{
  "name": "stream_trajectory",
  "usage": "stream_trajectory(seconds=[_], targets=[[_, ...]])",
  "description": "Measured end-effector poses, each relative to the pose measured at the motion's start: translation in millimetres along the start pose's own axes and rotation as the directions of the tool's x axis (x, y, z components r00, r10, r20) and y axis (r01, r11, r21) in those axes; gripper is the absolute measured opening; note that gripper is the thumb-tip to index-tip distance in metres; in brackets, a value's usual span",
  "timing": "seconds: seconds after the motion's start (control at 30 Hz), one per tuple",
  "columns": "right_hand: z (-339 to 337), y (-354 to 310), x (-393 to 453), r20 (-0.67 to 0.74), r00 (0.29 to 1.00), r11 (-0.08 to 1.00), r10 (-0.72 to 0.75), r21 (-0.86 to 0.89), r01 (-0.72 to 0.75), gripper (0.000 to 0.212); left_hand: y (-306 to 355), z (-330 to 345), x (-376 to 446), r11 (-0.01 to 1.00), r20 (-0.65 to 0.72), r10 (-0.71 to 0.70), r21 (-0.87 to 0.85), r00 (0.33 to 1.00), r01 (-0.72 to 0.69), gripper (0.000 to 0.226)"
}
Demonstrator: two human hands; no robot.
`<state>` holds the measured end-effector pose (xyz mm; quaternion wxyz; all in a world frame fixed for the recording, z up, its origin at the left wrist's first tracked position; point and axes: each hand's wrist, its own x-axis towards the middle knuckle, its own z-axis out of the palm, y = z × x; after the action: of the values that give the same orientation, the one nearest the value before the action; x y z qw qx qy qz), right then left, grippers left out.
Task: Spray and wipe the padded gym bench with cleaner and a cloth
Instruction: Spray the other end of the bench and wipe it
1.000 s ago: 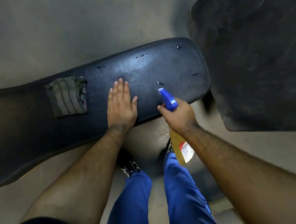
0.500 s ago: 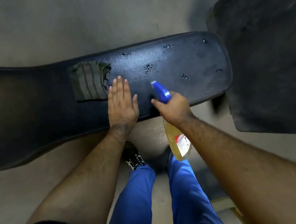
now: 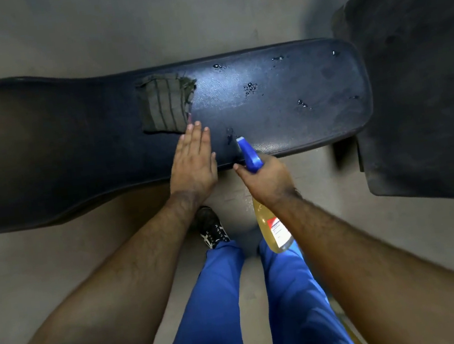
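A long dark padded bench (image 3: 281,89) lies across the view, with wet drops scattered over its right half. A folded grey-green cloth (image 3: 165,103) rests on the pad near the middle. My left hand (image 3: 193,159) lies flat on the pad's near edge, fingers together, its fingertips just short of the cloth's lower right corner. My right hand (image 3: 267,179) grips a spray bottle (image 3: 274,232) of yellow liquid. Its blue nozzle (image 3: 248,154) points over the pad's near edge.
A dark rubber floor mat (image 3: 420,74) lies to the right of the bench end. The floor is grey concrete. My blue trouser legs (image 3: 217,303) and a black shoe (image 3: 211,227) stand just in front of the bench.
The view has shifted so the bench and cloth sit further right in frame. My left hand has slid along the pad towards the cloth. More drops show on the pad.
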<state>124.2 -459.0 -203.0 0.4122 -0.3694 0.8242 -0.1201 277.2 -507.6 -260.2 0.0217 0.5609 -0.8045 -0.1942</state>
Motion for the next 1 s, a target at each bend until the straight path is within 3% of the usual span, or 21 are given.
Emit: stream_trajectory(seconds=[0.07,0.17,0.37,0.47,0.63,0.7,0.8,0.87,0.93,1.0], targets=[[-5,-11,-3,0.011,1.0,0.999,-0.027,0.047,0.026,0.027,-2,-19,-5,0.997,0.001,0.048,-0.064,0.999,-0.048,0.057],[-15,-36,-11,-0.015,0.996,0.986,-0.092,0.138,0.093,0.024,-8,-51,-14,0.983,0.031,0.011,-0.181,0.999,-0.005,0.052],[-13,-109,-28,0.05,0.948,0.914,-0.314,0.286,0.288,0.011,-32,-119,-26,0.911,0.334,-0.025,-0.38,0.942,0.159,0.062],[-6,-152,-40,0.054,0.896,0.859,-0.441,0.315,0.404,0.014,-42,-147,-33,0.878,0.349,-0.023,-0.441,0.937,0.186,0.043],[16,-210,-52,0.094,0.818,0.766,-0.567,0.425,0.483,0.026,-60,-178,-42,0.879,0.267,-0.076,-0.436,0.961,0.191,0.041],[26,-228,-54,0.129,0.774,0.733,-0.62,0.447,0.513,0.029,-68,-180,-43,0.894,0.16,-0.213,-0.367,0.964,0.259,0.04],[40,-250,-56,0.2,0.72,0.717,-0.665,0.443,0.538,0.027,-77,-176,-44,0.854,0.003,-0.423,-0.334,0.906,0.399,0.034],[46,-258,-51,0.255,0.705,0.743,-0.661,0.355,0.567,0.018,-85,-173,-43,0.807,-0.032,-0.503,-0.375,0.864,0.456,0.03],[48,-264,-46,0.309,0.694,0.759,-0.65,0.226,0.61,0.041,-94,-168,-39,0.777,-0.048,-0.534,-0.421,0.844,0.468,0.027],[47,-271,-43,0.347,0.671,0.748,-0.655,0.168,0.643,0.049,-99,-164,-34,0.764,-0.049,-0.547,-0.438,0.836,0.474,0.024]])
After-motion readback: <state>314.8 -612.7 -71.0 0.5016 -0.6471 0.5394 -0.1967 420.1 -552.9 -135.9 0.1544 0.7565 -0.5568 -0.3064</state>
